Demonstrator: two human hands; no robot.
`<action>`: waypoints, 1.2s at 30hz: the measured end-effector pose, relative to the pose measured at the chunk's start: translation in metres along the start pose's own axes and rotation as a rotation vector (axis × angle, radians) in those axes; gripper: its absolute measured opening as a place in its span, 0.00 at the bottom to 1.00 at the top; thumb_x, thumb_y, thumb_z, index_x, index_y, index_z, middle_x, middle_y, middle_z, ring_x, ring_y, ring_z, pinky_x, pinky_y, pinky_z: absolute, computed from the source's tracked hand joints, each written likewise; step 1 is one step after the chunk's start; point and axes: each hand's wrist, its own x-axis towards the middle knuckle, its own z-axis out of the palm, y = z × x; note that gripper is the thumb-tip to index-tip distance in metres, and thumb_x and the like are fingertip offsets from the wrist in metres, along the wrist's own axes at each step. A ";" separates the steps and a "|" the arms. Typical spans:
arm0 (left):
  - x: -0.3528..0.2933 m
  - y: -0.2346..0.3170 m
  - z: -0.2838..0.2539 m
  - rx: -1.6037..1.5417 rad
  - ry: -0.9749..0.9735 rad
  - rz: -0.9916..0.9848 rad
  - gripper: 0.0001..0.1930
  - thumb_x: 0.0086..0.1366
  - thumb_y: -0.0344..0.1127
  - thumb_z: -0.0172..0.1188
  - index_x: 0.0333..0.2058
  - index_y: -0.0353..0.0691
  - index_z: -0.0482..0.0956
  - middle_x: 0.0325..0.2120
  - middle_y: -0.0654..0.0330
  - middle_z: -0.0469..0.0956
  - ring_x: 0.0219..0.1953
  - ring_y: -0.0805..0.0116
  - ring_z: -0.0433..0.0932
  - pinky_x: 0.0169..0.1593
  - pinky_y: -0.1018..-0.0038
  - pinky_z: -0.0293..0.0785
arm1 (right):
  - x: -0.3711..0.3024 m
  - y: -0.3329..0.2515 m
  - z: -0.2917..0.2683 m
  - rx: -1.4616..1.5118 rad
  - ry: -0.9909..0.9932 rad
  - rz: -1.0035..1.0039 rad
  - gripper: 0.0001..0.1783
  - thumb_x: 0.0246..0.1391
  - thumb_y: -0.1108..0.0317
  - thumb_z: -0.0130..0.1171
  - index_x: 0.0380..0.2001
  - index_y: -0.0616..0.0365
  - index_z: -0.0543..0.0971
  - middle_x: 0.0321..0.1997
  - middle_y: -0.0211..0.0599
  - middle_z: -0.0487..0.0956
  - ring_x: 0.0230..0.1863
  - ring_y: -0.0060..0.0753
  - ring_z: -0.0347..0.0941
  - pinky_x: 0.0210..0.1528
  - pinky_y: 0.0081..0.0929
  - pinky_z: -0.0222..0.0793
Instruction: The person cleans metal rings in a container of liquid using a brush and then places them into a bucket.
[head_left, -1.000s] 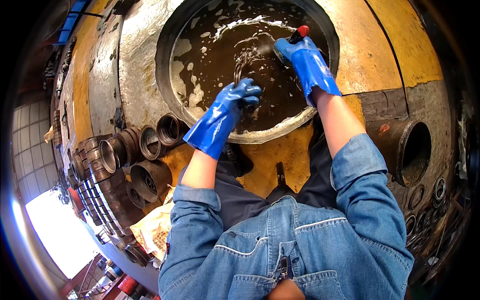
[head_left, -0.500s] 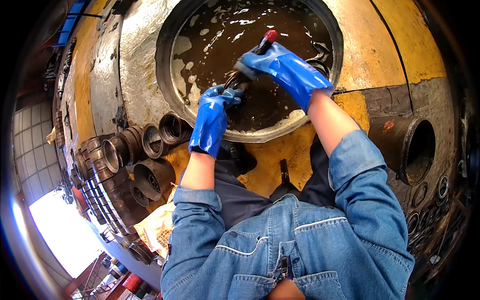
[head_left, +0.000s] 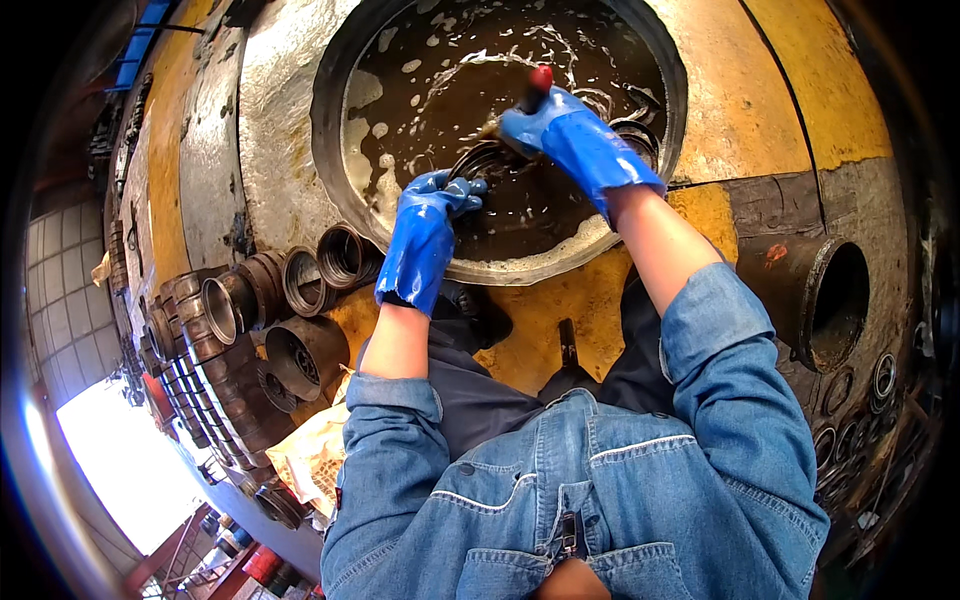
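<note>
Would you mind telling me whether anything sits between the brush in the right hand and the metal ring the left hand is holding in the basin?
Nothing visible does. The left hand grips the dark metal ring at the foamy liquid's surface, and the right hand holds the red-tipped brush right against it. Only foam and dark liquid surround them inside the round basin.

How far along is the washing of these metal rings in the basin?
Done, it seems: a row of metal sleeves stands left of the basin. In hand: the left hand holds a ring over the foamy dark liquid while the right hand works a red-handled brush on it. Left: more rings sit in the liquid.
</note>
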 end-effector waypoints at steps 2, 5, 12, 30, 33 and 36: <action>0.006 0.000 -0.001 0.002 -0.034 -0.065 0.13 0.69 0.25 0.59 0.51 0.26 0.78 0.42 0.47 0.85 0.39 0.63 0.84 0.49 0.71 0.82 | 0.004 0.021 -0.005 -0.043 0.071 -0.002 0.24 0.53 0.50 0.62 0.40 0.62 0.85 0.41 0.49 0.87 0.40 0.44 0.83 0.48 0.37 0.77; 0.001 0.006 0.001 0.063 -0.085 -0.181 0.16 0.71 0.31 0.61 0.53 0.28 0.78 0.42 0.51 0.86 0.35 0.68 0.83 0.44 0.74 0.81 | -0.017 0.005 -0.020 0.048 0.011 0.011 0.24 0.52 0.51 0.63 0.40 0.63 0.85 0.39 0.49 0.86 0.39 0.44 0.83 0.46 0.38 0.77; 0.011 0.006 0.026 -0.094 -0.093 -0.175 0.13 0.72 0.32 0.62 0.50 0.29 0.80 0.37 0.53 0.86 0.34 0.67 0.83 0.41 0.75 0.81 | -0.035 -0.008 -0.038 0.144 0.241 0.070 0.27 0.49 0.49 0.64 0.41 0.64 0.83 0.35 0.51 0.83 0.35 0.43 0.79 0.44 0.38 0.76; 0.011 -0.005 -0.001 0.065 -0.040 0.084 0.15 0.68 0.23 0.56 0.53 0.25 0.77 0.43 0.47 0.85 0.43 0.60 0.85 0.51 0.69 0.81 | -0.019 -0.008 0.015 0.520 -0.220 -0.361 0.17 0.61 0.54 0.65 0.41 0.55 0.88 0.38 0.29 0.86 0.40 0.21 0.78 0.46 0.22 0.71; 0.009 0.002 -0.002 0.066 -0.032 -0.034 0.16 0.68 0.22 0.56 0.53 0.25 0.77 0.43 0.47 0.85 0.42 0.60 0.85 0.51 0.68 0.81 | -0.005 0.001 0.009 0.302 -0.137 -0.251 0.19 0.56 0.51 0.62 0.35 0.57 0.86 0.35 0.36 0.85 0.41 0.29 0.78 0.50 0.27 0.70; 0.006 -0.003 0.000 0.040 -0.001 -0.007 0.11 0.69 0.27 0.60 0.48 0.29 0.82 0.39 0.54 0.86 0.39 0.65 0.84 0.47 0.72 0.80 | -0.005 0.002 -0.002 0.170 0.062 -0.024 0.18 0.54 0.52 0.59 0.29 0.56 0.85 0.29 0.39 0.82 0.34 0.34 0.77 0.43 0.32 0.71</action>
